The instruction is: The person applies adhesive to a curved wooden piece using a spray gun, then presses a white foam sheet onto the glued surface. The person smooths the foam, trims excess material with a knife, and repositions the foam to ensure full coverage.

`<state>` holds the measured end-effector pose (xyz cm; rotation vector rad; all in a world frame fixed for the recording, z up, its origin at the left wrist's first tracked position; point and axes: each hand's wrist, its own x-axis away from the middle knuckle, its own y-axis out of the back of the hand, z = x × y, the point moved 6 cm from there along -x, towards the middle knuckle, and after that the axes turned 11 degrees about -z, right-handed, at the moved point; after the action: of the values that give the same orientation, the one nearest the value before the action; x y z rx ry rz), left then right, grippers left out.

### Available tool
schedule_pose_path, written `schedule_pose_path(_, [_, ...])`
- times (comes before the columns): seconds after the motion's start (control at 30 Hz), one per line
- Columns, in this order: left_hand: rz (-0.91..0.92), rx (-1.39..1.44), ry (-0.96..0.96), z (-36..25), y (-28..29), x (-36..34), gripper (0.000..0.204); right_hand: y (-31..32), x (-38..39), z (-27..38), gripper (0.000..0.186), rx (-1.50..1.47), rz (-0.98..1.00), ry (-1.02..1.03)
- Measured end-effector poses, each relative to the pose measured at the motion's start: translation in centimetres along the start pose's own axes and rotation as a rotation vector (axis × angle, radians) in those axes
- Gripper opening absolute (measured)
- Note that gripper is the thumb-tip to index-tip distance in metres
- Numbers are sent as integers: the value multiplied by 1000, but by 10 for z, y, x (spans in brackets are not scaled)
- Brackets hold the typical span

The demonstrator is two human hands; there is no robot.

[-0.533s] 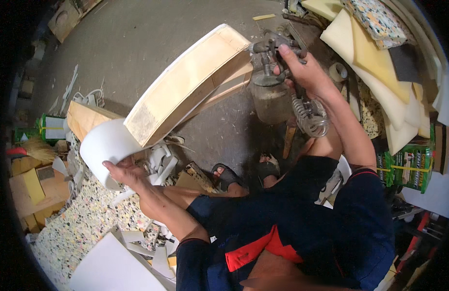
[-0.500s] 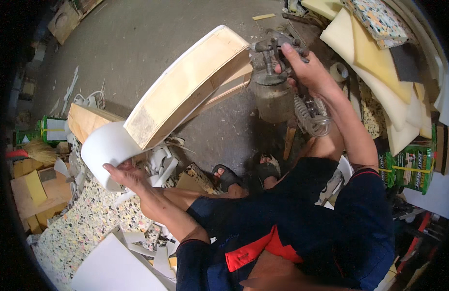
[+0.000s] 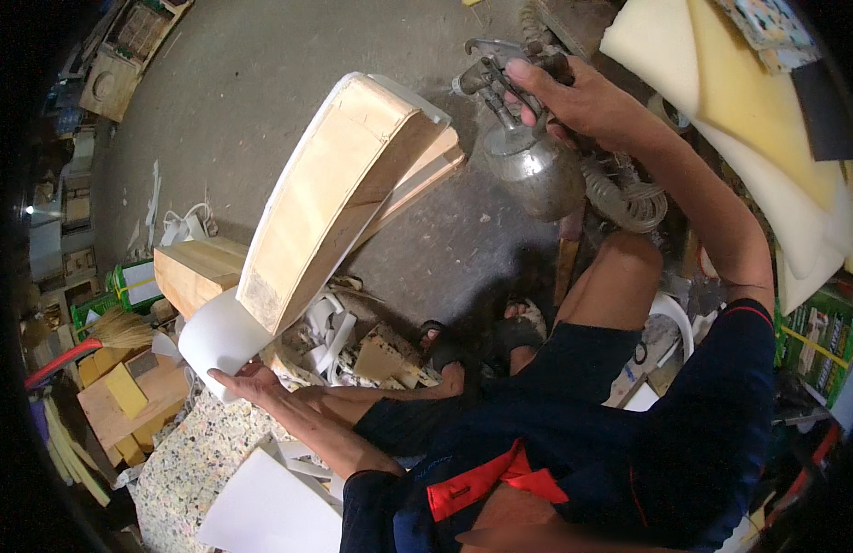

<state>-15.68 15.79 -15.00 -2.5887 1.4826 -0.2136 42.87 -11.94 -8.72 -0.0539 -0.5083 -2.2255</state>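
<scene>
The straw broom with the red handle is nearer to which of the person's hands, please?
Left. The left hand, holding the curved white sheet, is to the right of the broom; the right hand, gripping the grey metal spray gun, is much farther right.

Left hand, bare: fingers only partly visible at the white, curved foam strip. Grey metal spray gun with rounded cup: handle largely covered by the bare right hand. Clear, coiled plastic hose: upper run partly hidden behind the right arm. Pale, angular wooden block: lower part hidden behind the foam strip. Cream foam sheets, multicoloured speckled foam slab — both cut off by the upper edge. Flat white sheet: cut off by the lower edge. Assorted small articles, far left — too small and dim to tell.
</scene>
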Motion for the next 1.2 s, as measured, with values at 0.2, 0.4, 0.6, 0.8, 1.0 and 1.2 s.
schedule_pose_path(0.2, [36, -55, -29, -8, -7, 9, 76, 16, 6, -1, 56, -118, -35, -76])
schedule_pose_path(0.4, [5, -64, -60, -16, -11, 13, 74, 19, -5, -4, 55, -75, 51, -71])
schedule_pose_path(0.6, [-33, -97, -51, -20, -8, 15, 71, 21, -5, -5, 58, -48, 62, -216])
schedule_pose_path(0.8, [-54, -147, -64, -23, -10, 18, 72, 23, -27, 17, 57, -31, 0, -39])
schedule_pose_path(1.0, [-21, -129, -69, -27, -17, 24, 71, -4, -68, 29, 55, -23, 123, 81])
schedule_pose_path(1.2, [-10, -141, -78, -28, -17, 25, 71, -6, -60, 42, 57, -74, 169, 105])
